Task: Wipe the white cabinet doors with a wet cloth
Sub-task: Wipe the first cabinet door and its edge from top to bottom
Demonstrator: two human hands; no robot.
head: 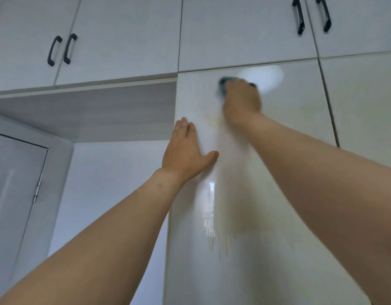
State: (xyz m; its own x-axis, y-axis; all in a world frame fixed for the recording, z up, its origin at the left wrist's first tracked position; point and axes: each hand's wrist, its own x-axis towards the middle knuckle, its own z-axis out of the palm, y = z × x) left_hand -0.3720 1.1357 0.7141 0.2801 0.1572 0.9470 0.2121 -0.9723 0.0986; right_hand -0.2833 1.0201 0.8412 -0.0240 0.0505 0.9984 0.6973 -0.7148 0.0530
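Observation:
A tall glossy white cabinet door [289,119] fills the middle and right of the head view. My right hand [242,100] is stretched up near the door's top edge and holds a blue-green cloth [224,84] against it; the hand is blurred and hides most of the cloth. My left hand [187,150] lies flat on the same door near its left edge, fingers straight and pointing up, thumb spread to the right. Wet streaks and drips [212,221] shine on the door below my left hand.
Upper white cabinet doors [124,40] with black handles [54,51] run across the top; another handle pair [312,15] is at the upper right. A recess with a grey underside [91,113] opens to the left. A hinged door [16,190] stands at far left.

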